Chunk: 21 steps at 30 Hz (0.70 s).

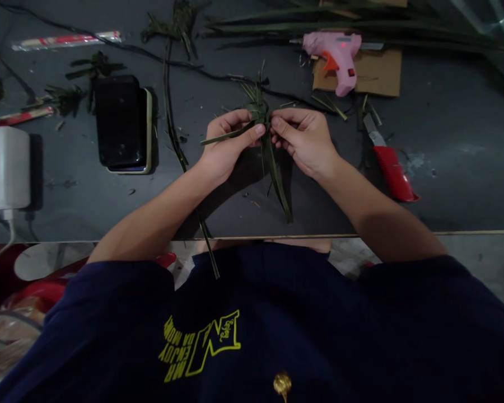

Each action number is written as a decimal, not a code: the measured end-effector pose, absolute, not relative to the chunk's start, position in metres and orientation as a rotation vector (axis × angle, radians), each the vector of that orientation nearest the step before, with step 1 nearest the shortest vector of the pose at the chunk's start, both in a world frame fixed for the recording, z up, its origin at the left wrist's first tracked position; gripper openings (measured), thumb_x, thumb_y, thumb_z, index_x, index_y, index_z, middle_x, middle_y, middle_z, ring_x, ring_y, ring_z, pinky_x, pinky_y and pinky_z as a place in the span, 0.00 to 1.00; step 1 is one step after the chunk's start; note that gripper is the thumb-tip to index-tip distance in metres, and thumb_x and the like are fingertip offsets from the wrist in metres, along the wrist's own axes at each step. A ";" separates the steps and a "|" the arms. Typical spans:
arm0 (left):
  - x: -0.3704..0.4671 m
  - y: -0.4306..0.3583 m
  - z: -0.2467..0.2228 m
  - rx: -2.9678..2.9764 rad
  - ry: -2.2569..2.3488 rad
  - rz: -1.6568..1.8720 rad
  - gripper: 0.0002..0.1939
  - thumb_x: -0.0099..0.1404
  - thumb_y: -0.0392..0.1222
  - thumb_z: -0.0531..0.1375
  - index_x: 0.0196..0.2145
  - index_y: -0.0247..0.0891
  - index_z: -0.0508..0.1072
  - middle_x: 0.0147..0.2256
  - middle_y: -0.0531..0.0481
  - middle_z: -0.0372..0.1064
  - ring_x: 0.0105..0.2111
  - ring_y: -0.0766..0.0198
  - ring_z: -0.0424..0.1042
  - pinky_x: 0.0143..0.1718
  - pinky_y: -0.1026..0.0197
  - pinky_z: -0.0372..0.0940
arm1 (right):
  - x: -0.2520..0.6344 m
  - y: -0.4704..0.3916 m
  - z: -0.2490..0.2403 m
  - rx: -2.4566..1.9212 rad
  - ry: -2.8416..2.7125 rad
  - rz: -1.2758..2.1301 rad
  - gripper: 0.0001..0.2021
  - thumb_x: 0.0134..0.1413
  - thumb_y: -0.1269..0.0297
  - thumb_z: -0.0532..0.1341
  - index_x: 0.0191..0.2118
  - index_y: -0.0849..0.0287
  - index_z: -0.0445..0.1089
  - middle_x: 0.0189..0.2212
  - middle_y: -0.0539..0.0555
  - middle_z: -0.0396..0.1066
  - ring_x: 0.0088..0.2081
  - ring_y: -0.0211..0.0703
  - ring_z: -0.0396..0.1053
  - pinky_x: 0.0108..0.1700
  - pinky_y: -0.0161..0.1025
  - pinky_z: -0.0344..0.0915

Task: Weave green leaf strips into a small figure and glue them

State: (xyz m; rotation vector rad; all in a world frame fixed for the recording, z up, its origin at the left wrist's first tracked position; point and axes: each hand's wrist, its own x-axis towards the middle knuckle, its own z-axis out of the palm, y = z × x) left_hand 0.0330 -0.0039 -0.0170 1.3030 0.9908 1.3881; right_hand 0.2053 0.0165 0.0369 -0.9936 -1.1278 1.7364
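Between my hands, above the table near its front edge, is a woven green leaf figure with thin spiky ends at the top and long strips hanging below. My left hand is closed on its left side, thumb pressed on the knot; a narrow strip sticks out leftward over the fingers. On the other side, my right hand pinches at the figure's right edge with thumb and index finger. What exactly those right fingertips grip is too small to make out, though it appears to be part of the leaf.
A pink glue gun lies on cardboard at the back right. Right of my hands is a red-handled knife. Stacked phones and a white power adapter sit left. A black cable crosses behind; leaf pieces are scattered.
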 end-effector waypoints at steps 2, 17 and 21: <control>0.033 -0.003 -0.018 1.307 0.991 1.388 0.25 0.54 0.66 0.73 0.40 0.46 0.79 0.40 0.52 0.80 0.38 0.59 0.81 0.38 0.58 0.80 | 0.208 0.018 0.038 -1.032 -1.249 1.710 0.06 0.59 0.71 0.69 0.32 0.57 0.73 0.24 0.44 0.71 0.24 0.27 0.65 0.29 0.28 0.66; 0.039 -0.012 0.003 1.056 1.002 1.407 0.10 0.60 0.43 0.74 0.36 0.42 0.80 0.36 0.53 0.78 0.36 0.65 0.80 0.36 0.65 0.75 | 0.217 0.033 0.017 -1.020 -1.848 1.325 0.16 0.67 0.50 0.61 0.34 0.56 0.65 0.28 0.48 0.65 0.28 0.35 0.65 0.29 0.34 0.69; 0.038 -0.010 -0.002 1.105 0.973 1.386 0.16 0.55 0.53 0.77 0.35 0.43 0.80 0.35 0.54 0.78 0.34 0.65 0.79 0.35 0.64 0.76 | 0.217 0.031 0.024 -0.992 -1.778 1.341 0.16 0.66 0.58 0.63 0.27 0.57 0.63 0.24 0.47 0.64 0.27 0.32 0.63 0.29 0.33 0.64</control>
